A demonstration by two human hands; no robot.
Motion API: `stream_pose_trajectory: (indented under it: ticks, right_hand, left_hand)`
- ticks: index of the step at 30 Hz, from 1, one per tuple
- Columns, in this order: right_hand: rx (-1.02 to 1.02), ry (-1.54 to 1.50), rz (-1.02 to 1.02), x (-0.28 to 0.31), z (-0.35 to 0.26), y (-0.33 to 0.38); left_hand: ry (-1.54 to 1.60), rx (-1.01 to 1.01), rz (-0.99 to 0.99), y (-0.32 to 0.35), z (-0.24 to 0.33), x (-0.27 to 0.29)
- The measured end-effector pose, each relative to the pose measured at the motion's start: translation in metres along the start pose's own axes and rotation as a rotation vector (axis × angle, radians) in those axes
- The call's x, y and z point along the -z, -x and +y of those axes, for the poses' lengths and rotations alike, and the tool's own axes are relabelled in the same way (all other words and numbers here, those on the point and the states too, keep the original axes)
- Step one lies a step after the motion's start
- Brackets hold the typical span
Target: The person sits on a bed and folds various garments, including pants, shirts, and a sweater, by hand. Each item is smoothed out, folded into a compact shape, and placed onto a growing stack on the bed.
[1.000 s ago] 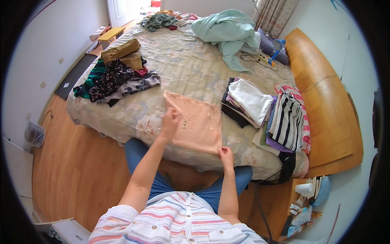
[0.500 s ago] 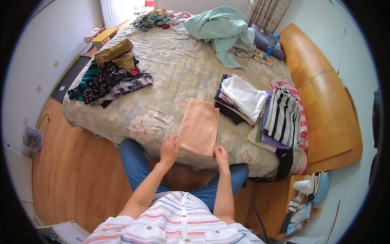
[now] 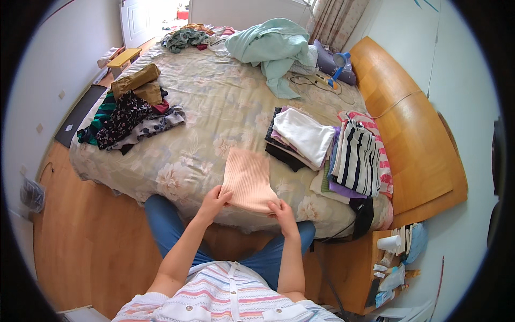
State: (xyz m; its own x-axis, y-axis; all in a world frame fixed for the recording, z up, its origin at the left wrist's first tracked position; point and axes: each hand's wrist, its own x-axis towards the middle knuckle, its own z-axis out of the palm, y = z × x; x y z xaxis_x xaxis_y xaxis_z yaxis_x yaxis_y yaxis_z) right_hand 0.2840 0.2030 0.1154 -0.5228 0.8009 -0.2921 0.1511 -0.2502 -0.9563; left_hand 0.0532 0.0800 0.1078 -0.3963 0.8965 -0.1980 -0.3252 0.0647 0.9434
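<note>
A folded peach ribbed garment lies near the front edge of the bed, its far end flat on the sheet. My left hand pinches its near left corner. At the near right corner my right hand grips the cloth between thumb and fingers. The near edge is lifted slightly and curves between both hands. Just right of it is a stack of folded clothes with a white garment on top. Beside that stands another stack, topped by a black-and-white striped garment.
A loose heap of dark clothes lies on the bed's left side. Toward the far end are a crumpled mint-green cover and a blue lamp. The wooden headboard rises at right, above a cluttered nightstand.
My left hand has closed on the garment's near left corner. The near edge has risen off the bed and bends. The whole view has shifted a little.
</note>
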Motion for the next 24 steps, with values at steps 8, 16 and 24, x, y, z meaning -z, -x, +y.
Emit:
stream_pose_trajectory:
  ticks: [8,16,24]
  right_hand:
    - [0.281,-0.371,-0.042,0.009,-0.132,0.032]
    - [0.422,-0.17,0.047,0.049,-0.216,-0.041]
    - [0.344,0.238,0.378,0.147,-0.275,-0.171]
  left_hand:
    - [0.201,-0.22,-0.225,0.047,0.13,-0.041]
    - [0.248,-0.391,-0.063,-0.008,0.175,-0.096]
    - [-0.128,-0.628,0.06,-0.125,0.131,-0.216]
